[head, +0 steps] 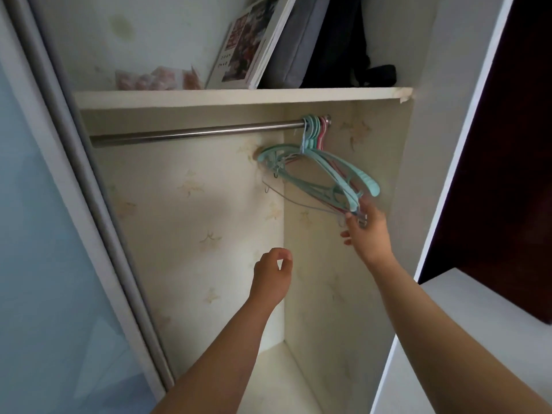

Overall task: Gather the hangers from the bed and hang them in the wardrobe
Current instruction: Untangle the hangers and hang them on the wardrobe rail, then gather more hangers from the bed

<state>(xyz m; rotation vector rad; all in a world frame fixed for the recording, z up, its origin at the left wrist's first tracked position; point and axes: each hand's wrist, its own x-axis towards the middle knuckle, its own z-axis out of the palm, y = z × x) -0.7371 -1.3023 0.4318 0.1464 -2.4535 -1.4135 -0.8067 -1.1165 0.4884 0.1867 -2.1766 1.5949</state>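
At wardrobe's right wall: right hand [365, 227] up at low ends of hangers [321, 171], fingers loosely spread, touching tips; firm grip not discernible, likely steadying swing. Left hand [273, 271] lower, holds nothing, fingers loosely curled. Hangers bunched at far right of rail [194, 133], hooks on, bodies tilted. Shelf [239, 95] above carries books, bags.

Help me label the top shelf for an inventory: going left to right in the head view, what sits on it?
Crumpled pinkish plastic bags → leaning white-framed photo print → grey padded fabric case → black bag, all on the white wardrobe shelf.
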